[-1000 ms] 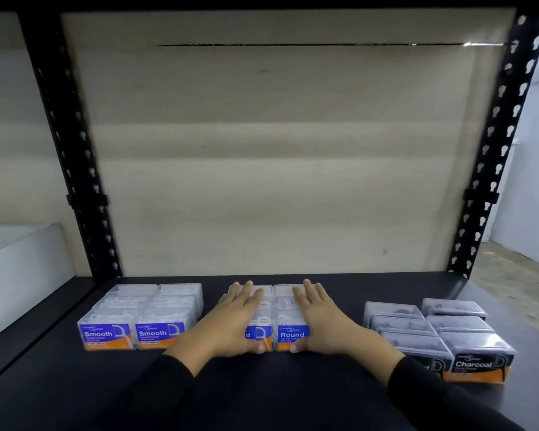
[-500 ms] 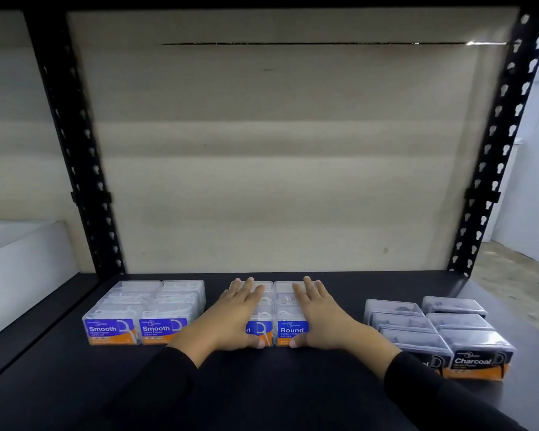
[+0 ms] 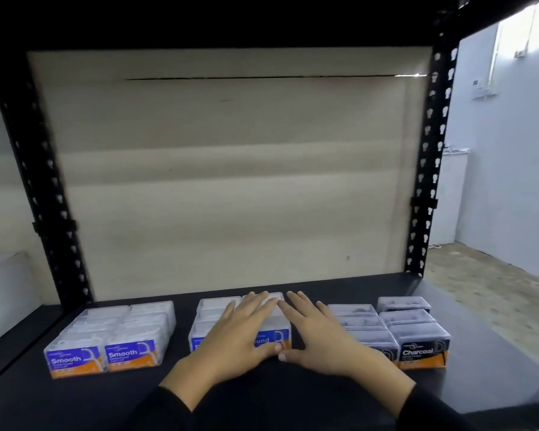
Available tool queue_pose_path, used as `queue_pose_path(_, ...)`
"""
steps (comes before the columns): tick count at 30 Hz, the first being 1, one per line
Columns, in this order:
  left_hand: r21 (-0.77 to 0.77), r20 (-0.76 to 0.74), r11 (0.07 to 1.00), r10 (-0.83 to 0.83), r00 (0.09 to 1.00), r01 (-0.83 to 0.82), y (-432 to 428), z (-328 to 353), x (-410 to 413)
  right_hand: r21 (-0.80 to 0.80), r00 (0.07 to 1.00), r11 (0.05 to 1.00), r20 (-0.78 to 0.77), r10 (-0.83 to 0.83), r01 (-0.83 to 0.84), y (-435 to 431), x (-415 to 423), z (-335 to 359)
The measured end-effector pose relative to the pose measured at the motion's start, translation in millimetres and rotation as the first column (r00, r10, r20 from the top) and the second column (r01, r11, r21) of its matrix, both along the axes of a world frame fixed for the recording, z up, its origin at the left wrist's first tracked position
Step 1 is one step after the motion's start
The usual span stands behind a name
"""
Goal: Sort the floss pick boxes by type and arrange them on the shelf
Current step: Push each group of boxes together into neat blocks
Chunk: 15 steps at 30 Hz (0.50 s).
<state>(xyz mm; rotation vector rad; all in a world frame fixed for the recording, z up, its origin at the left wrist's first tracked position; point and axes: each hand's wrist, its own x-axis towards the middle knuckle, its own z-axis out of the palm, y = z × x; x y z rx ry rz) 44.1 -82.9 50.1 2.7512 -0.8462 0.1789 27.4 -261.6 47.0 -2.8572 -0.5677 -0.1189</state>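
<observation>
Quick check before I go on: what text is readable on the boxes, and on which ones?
"Smooth": front-left box.
"Smooth": second box, beside it.
"ound": middle box; first letters hidden by the left hand.
"Charcoal": front-right box.
Small print and logos on all four: too blurred to read.

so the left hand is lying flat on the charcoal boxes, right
Not quite. In the head view the left hand is lying flat on the round boxes in the middle group. The charcoal boxes sit further right.
</observation>
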Motion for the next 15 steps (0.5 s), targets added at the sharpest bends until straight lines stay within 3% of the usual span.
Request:
queue_pose_path(4, -0.104, -0.066, 0.993, -0.066, 0.996, 0.059, -34.6, 1.7, -15.2, 0.052, 0.998, 0.997, 0.022, -0.053, 0.052, -40.5, -29.8, 6.0)
queue_pose_path(8, -0.099, -0.103, 0.989, -0.123, 0.987, 0.112, -69.4, 0.8, -22.4, 0.164, 0.986, 0.974, 0.035, -0.165, 0.158, -93.7, -43.4, 9.8)
queue_pose_path(12, -0.120, -0.157, 0.986, -0.133, 0.979, 0.115, -100.8, -4.8, -16.9, 0.380, 0.937, 0.876, 0.057, -0.344, 0.298, -151.9, -33.6, 8.5)
queue_pose_path(15, -0.135, -0.209, 0.987, -0.112, 0.971, 0.084, -116.8, -9.3, -12.5, 0.514, 0.904, 0.770, -0.026, -0.427, 0.378, -183.8, -22.4, 6.0)
